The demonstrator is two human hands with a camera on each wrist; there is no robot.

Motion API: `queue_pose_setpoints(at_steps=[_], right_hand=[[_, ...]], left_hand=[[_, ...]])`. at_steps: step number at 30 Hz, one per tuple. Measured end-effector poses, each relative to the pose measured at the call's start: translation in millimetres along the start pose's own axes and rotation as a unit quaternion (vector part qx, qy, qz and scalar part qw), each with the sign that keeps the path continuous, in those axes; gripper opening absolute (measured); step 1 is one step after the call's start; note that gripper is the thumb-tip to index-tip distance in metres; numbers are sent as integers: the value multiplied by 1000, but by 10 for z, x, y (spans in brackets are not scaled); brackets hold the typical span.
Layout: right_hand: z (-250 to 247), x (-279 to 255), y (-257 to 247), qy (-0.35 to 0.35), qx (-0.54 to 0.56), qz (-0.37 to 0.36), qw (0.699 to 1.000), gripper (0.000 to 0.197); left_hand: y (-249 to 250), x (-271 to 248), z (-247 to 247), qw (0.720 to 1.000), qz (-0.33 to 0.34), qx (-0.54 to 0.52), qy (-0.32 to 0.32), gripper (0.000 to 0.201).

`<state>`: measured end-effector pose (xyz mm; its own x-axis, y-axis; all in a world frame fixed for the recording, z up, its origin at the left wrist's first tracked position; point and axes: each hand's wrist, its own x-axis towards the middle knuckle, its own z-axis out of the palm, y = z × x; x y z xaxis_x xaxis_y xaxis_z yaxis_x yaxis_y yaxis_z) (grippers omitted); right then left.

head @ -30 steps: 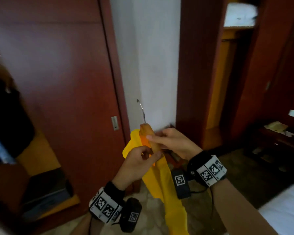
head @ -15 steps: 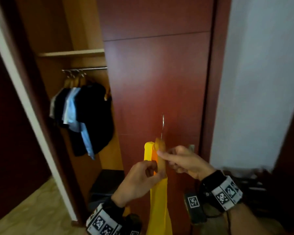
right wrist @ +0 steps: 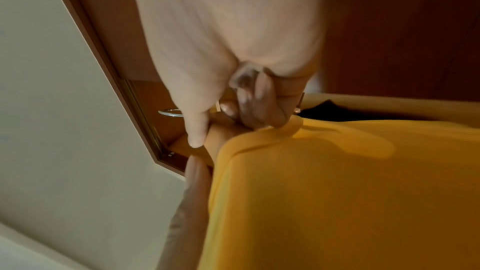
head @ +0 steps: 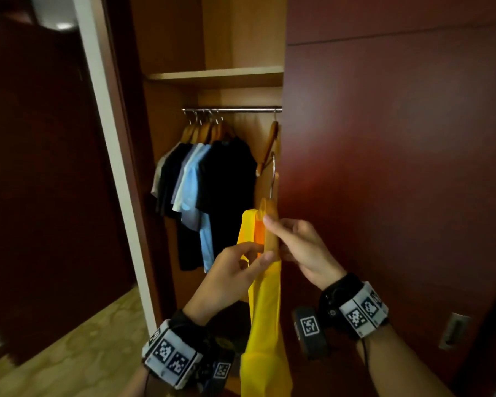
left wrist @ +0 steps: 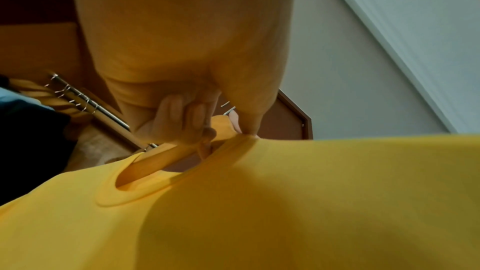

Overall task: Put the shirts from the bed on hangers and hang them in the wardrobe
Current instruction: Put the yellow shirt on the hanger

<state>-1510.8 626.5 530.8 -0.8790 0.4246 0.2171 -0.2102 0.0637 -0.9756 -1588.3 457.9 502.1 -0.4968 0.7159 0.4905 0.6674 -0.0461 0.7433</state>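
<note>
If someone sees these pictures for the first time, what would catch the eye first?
The bright yellow shirt on a wooden hanger, held at centre by the left hand and right hand, stands out first. Behind it, the open wardrobe shows dark and light blue shirts hanging on the rail, with one empty hanger at its right end.

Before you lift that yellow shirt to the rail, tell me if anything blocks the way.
Nothing visible blocks it. The yellow shirt on its hanger, held by the left hand and right hand, faces the open wardrobe. The rail is bare between the hung shirts and an empty hanger at its right end.
</note>
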Motion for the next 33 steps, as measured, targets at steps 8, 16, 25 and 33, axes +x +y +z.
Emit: queue_pose_setpoints(at_steps=[8, 16, 25, 33], right_hand=[[676, 1345, 31, 57, -8, -33, 998, 48], [731, 2581, 17, 105, -32, -27, 994, 20], [598, 4130, -17, 165, -1, -32, 986, 51], [501, 5236, 25, 244, -21, -40, 969, 82]], left_hand=[[-875, 913, -896, 998, 14, 65, 6, 63], [-1527, 1769, -1154, 993, 32, 115, 13, 72], [-2123, 2769, -1456, 963, 68, 259, 1, 66], [-2519, 3473, -1704, 942, 59, 329, -8, 49]])
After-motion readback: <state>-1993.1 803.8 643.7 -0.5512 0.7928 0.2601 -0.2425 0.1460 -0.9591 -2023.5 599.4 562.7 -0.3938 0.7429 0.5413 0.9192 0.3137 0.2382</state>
